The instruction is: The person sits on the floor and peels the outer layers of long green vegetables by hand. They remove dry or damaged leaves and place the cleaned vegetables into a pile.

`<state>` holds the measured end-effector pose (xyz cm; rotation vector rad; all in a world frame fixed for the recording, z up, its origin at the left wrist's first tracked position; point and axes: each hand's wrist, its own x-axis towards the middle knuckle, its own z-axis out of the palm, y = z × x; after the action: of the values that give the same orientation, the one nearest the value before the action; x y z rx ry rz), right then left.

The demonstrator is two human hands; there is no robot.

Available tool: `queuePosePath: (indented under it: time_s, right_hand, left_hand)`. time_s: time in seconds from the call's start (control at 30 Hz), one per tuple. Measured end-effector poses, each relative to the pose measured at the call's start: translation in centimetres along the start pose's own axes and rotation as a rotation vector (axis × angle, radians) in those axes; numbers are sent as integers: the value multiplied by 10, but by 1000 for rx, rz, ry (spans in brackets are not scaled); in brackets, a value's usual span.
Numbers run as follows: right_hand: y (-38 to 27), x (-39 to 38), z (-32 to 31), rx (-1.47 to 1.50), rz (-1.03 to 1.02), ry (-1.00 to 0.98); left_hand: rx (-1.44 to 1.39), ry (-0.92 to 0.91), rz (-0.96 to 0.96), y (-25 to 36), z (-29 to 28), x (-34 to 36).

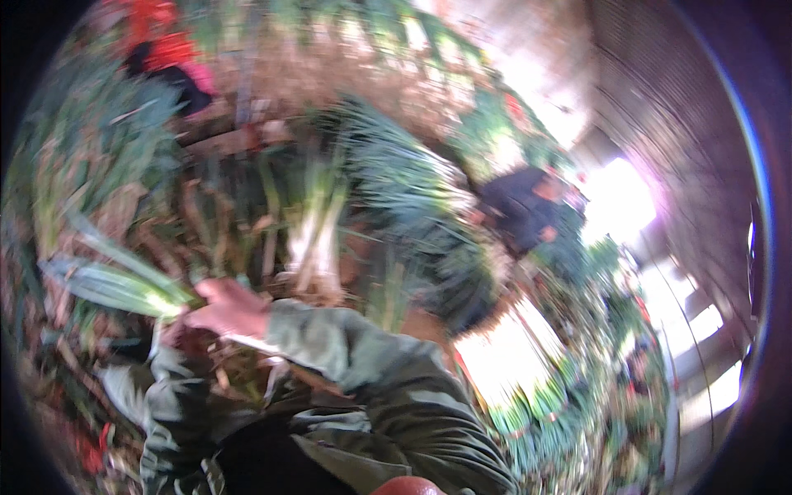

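Observation:
Both my hands are at a large green onion, whose broad green leaves fan out to the left. My right hand is closed around it where the leaves meet the pale stalk. Just below, my left hand is pressed against the same plant with bent fingers, partly hidden and blurred. A white strip, perhaps the stalk, runs right from the hands beneath my right sleeve. Beyond my right forearm, a bunch of green onions stands with white stalks and roots down.
A big heap of green onions lies ahead, and tied bundles with white stalks lie to my right. More leafy onions are piled at left. A person in dark clothes bends beyond the heap; another in red is far left.

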<state>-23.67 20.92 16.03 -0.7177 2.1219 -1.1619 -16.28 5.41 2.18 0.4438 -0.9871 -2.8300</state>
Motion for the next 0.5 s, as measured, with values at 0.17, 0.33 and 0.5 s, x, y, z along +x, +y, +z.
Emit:
queuePosePath:
  time_s: [0.17, 0.33, 0.5]
  right_hand:
    - [19, 2, 5, 7, -61, 84]
    - [36, -1, -1, 61, -43, -21]
    - [28, -11, -1, -29, -167, 80]
  left_hand:
    - [32, 22, 96, -8, -2, 4]
    - [267, -62, 214, -16, -14, 10]
    - [139, -136, 91, -14, -33, 14]
